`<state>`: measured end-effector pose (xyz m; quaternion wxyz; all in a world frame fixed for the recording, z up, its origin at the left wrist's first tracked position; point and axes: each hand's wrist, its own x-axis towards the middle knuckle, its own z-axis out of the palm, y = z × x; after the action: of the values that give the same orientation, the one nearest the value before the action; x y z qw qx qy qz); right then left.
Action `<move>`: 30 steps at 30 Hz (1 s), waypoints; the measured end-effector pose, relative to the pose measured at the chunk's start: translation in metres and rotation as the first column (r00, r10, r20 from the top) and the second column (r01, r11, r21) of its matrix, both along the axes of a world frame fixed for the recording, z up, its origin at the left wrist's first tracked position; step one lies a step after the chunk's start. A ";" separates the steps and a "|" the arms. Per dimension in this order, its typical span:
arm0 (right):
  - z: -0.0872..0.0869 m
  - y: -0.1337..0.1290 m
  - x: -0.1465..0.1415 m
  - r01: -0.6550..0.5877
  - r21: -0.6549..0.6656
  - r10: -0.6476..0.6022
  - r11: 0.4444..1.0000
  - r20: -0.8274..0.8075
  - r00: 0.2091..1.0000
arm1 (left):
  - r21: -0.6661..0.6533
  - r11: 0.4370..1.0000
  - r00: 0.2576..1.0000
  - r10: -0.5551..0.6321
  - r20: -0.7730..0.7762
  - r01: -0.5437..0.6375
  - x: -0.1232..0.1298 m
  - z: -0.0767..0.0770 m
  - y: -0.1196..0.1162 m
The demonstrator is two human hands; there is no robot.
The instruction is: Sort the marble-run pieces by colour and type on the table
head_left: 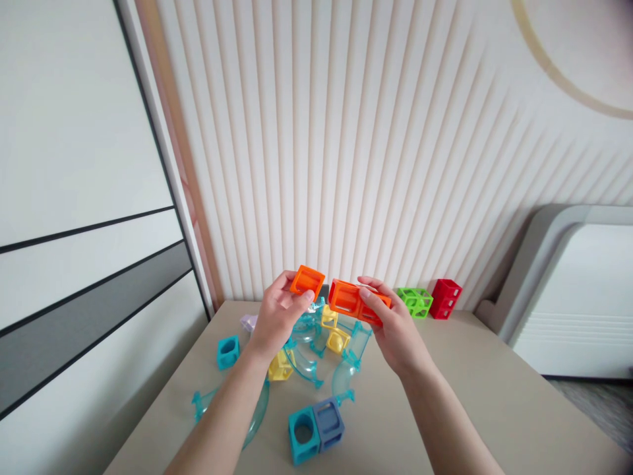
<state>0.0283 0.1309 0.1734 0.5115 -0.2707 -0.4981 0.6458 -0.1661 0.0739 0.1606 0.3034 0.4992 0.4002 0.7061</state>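
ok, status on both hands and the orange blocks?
Left fingers gripping orange cube. Right fingers gripping longer orange block. Blocks apart; nothing visibly between them. Teal track pieces on table.

One left hand (281, 313) and one right hand (394, 323) held three orange cubes (307, 280), a single and a joined pair, over one table (494, 376). Three yellow cubes (338, 341), two turquoise cubes (228, 354), one blue cube (330, 423), one green piece (415, 303), one red piece (445, 300) and one lilac piece (248, 322) were visible. Translucent teal pieces (343, 379) numbered at least four, their overlap obscuring an exact count.
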 end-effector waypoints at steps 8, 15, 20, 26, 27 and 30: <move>0.002 -0.003 -0.002 -0.026 -0.038 0.024 0.999 -0.044 0.999 | -0.011 0.998 0.998 -0.064 -0.012 0.063 0.010 0.002 -0.001; 0.006 -0.006 -0.003 0.000 -0.028 -0.001 1.000 -0.019 1.000 | -0.025 0.993 0.993 -0.116 -0.031 0.116 0.012 0.002 -0.001; 0.007 -0.006 -0.003 0.005 -0.029 -0.006 1.000 -0.014 1.000 | -0.059 0.982 0.983 -0.180 -0.042 0.177 0.009 0.002 -0.003; 0.003 -0.003 -0.001 -0.001 -0.033 0.000 0.999 -0.013 1.000 | -0.113 0.953 0.952 -0.292 -0.094 0.281 0.004 0.003 -0.004; 0.003 -0.003 -0.001 -0.004 -0.037 0.004 0.999 -0.009 1.000 | -0.124 0.952 0.950 -0.294 -0.104 0.281 0.003 0.003 -0.004; 0.002 -0.001 0.000 -0.019 -0.061 0.019 0.998 -0.003 1.000 | -0.142 0.953 0.948 -0.288 -0.135 0.269 0.001 0.003 -0.004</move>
<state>0.0287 0.1300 0.1758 0.4975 -0.2807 -0.4801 0.6658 -0.1647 0.0695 0.1635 0.3982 0.5843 0.3901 0.5898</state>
